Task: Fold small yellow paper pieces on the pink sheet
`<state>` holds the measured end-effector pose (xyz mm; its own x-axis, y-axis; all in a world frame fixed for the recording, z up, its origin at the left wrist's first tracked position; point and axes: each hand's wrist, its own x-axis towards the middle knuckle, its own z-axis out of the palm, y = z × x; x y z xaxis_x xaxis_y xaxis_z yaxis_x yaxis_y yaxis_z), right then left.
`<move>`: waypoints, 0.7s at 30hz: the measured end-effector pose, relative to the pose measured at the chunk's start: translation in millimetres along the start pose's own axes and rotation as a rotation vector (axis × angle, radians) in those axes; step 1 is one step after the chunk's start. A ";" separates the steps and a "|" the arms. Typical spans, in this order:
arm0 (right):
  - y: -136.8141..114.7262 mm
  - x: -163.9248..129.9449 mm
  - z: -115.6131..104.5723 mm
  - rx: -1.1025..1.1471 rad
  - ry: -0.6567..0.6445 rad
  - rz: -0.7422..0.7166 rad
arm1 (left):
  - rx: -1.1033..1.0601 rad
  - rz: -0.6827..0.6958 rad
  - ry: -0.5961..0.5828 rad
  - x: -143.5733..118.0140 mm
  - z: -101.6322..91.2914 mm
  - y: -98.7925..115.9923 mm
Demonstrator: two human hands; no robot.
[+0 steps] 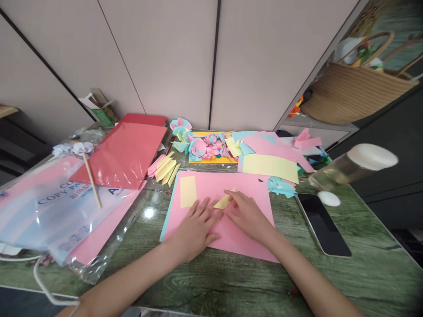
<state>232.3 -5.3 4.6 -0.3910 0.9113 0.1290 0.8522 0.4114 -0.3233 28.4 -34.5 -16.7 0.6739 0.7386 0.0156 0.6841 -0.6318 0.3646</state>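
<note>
Resting flat, fingers spread, the left hand (pixel 194 226) presses down on a pink sheet (pixel 231 237) near the front of the green wood-grain table (pixel 211 286). Just beside it, the right hand (pixel 247 213) lies on the same sheet with its fingertips pressed onto a small yellow paper piece (pixel 223 202); that piece sits between the 2 hands, partly folded. Neither hand lifts anything; both hold paper against the table. A light blue sheet (pixel 164 229) peeks out under the pink sheet's left edge. On the pink sheet, up and left of the left hand, lies a yellow rectangle (pixel 188 191), apart from the fingers.

To the right, a dark phone (pixel 325 226) lies face up on the table, with a small white oval object (pixel 328 198) just beyond its top corner. Beyond that a clear bottle with a white cap (pixel 353 165) lies blurred near the table's right edge. To the left, a plastic pack of copy paper (pixel 42 207) covers that side, with a thin wooden stick (pixel 91 180) across it.

Further back sit a fan of yellow and pink folded strips (pixel 165 167), a red sheet in clear wrap (pixel 125 154), a larger yellow sheet (pixel 269 167) over more pink paper, and a heap of blue and pink folded paper shapes (pixel 201 145). At the far right, a woven basket (pixel 353 92) stands on a shelf.
</note>
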 end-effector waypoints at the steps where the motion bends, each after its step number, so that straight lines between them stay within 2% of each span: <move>1: 6.7 0.4 -1.4 -0.004 0.016 0.032 | 0.000 -0.009 0.011 -0.5 0.2 1.1; 6: 52.4 -2.0 -13.8 -0.095 0.132 0.278 | -0.057 -0.062 0.096 -3.0 -7.8 5.6; 9: 68.6 -14.9 -18.4 -0.098 0.150 0.372 | -0.112 -0.184 0.207 -11.0 -19.9 -4.7; 12: 69.9 -32.5 -15.8 -0.057 0.148 0.396 | -0.186 -0.385 0.363 -21.9 -31.9 -30.0; 14: 65.8 -40.6 -10.9 -0.029 0.140 0.395 | -0.262 -0.461 0.409 -26.9 -35.4 -49.1; 17: 59.7 -42.0 -3.0 0.008 0.132 0.374 | -0.379 -0.494 0.396 -28.6 -32.8 -69.1; 21: 59.3 -33.2 1.7 0.032 0.142 0.339 | -0.469 -0.507 0.359 -26.6 -27.9 -76.1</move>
<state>295.2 -11.2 -20.4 -0.0342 0.9899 0.1373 0.9131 0.0868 -0.3984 -49.3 0.5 -18.9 0.1238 0.9922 0.0135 0.6410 -0.0904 0.7622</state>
